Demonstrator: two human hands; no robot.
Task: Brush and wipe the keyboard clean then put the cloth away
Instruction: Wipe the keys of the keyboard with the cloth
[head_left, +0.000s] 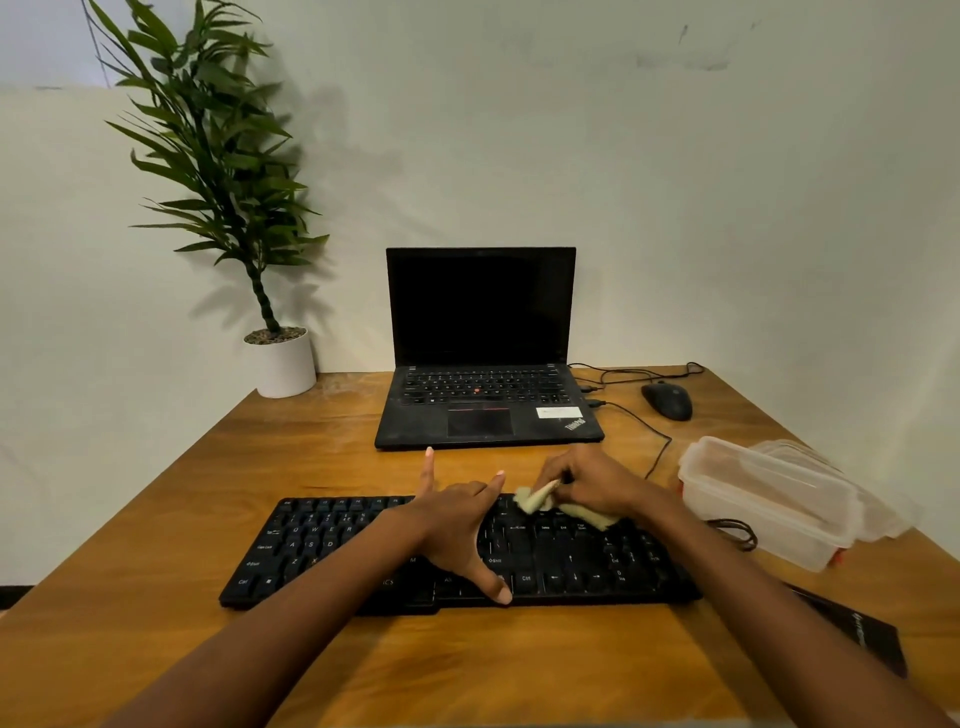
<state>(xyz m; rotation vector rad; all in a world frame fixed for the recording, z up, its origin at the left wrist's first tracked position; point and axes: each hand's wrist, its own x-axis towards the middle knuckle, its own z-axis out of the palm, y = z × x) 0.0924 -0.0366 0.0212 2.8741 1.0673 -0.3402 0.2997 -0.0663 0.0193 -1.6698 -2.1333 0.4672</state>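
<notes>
Keyboard (322, 540), black, near desk (260, 467) edge; cloth (537, 501), pale yellow, bunched on its upper right keys, gripped in right hand (592, 483); left hand (457, 525) splayed flat on keys; clear plastic container (763, 499) just right; white pot (285, 366) holds plant (223, 156), pebbles (274, 336).

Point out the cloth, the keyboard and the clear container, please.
cloth (537, 503): head view, on its bunched pale end.
keyboard (322, 540): head view, on the bare letter keys at its left.
clear container (769, 535): head view, on its near side wall.
</notes>
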